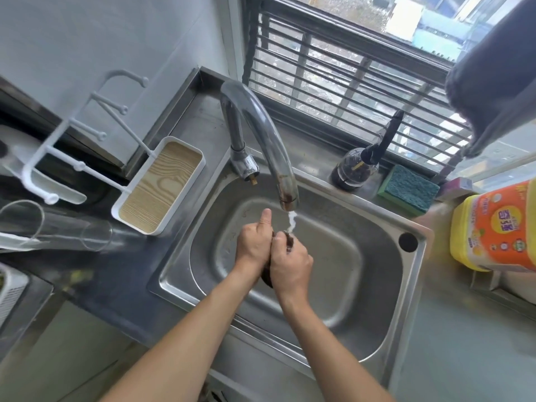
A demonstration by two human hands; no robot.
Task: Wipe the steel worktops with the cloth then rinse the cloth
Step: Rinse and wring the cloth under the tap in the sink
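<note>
Steel bench (452,343) runs around the sink (385,288), whose basin sits centre frame. Curved tap (261,134) arches over it; a thin stream of water (291,221) falls from the spout. Yellow-and-orange detergent bottle (493,224) stands at right, green sponge (409,190) on the back ledge, white tray (160,185) at left. Your left hand (255,245) and right hand (290,266) meet over the basin, fingers of both curled tight round the dark cloth (289,242). Cloth is bunched between your palms, mostly hidden; one edge shows above your right fingers (280,237), right under the stream, another below your wrists.
</note>
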